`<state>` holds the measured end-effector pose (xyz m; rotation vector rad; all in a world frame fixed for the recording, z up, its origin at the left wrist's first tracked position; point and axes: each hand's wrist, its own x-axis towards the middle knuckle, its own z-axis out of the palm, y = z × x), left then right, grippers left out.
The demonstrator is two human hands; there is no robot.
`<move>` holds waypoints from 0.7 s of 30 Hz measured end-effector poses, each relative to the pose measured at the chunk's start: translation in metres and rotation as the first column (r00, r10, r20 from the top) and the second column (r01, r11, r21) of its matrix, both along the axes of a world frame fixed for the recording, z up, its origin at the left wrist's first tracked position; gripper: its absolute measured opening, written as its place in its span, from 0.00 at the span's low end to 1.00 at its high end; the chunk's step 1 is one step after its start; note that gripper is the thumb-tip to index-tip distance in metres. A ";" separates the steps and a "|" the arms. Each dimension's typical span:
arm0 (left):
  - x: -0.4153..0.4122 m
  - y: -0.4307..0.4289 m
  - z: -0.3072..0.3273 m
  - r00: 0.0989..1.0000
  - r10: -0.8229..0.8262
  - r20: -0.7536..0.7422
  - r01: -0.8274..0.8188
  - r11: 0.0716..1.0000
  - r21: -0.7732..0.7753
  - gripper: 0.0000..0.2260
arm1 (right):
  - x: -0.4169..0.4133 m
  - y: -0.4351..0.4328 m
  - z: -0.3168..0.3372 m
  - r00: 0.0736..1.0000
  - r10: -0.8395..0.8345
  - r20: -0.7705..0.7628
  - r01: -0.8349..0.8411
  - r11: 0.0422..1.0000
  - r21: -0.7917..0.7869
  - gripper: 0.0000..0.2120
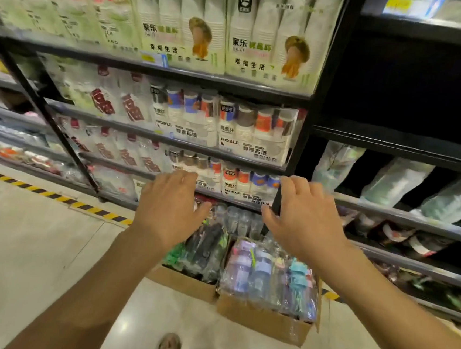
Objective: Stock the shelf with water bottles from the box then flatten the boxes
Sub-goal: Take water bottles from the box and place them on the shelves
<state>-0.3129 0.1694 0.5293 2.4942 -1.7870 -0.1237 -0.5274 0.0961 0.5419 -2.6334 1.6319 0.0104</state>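
Two open cardboard boxes stand on the floor against the shelving. The right box (263, 316) holds several wrapped pastel water bottles (262, 273) standing upright. The left box (182, 281) holds dark and green wrapped bottles (205, 250). Clear bottles (236, 220) stand on the lowest shelf behind the boxes. My left hand (168, 207) and my right hand (304, 218) hover above the boxes, palms down, fingers relaxed and spread. Neither hand holds anything.
Black shelving (295, 158) carries packs of paper cups (253, 134) on several levels. The bay at the right holds bagged goods (394, 181) and is dark higher up. Yellow-black tape (52, 195) marks the floor edge. My foot (169, 347) stands before the boxes.
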 end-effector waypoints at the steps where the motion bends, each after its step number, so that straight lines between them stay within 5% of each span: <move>1: 0.025 -0.001 -0.010 1.000 0.010 -0.004 -0.009 0.999 0.031 0.28 | 0.022 -0.001 -0.011 1.000 -0.015 -0.008 0.015 0.999 0.028 0.34; 14: 0.189 -0.042 -0.211 0.980 0.092 -0.175 -0.007 0.902 0.432 0.23 | 0.187 -0.020 -0.212 0.984 -0.132 -0.123 0.172 0.896 0.410 0.32; 21: 0.221 -0.105 -0.393 0.864 0.376 -0.333 -0.129 0.807 0.577 0.29 | 0.234 -0.085 -0.387 0.940 -0.330 -0.093 0.319 0.745 0.586 0.36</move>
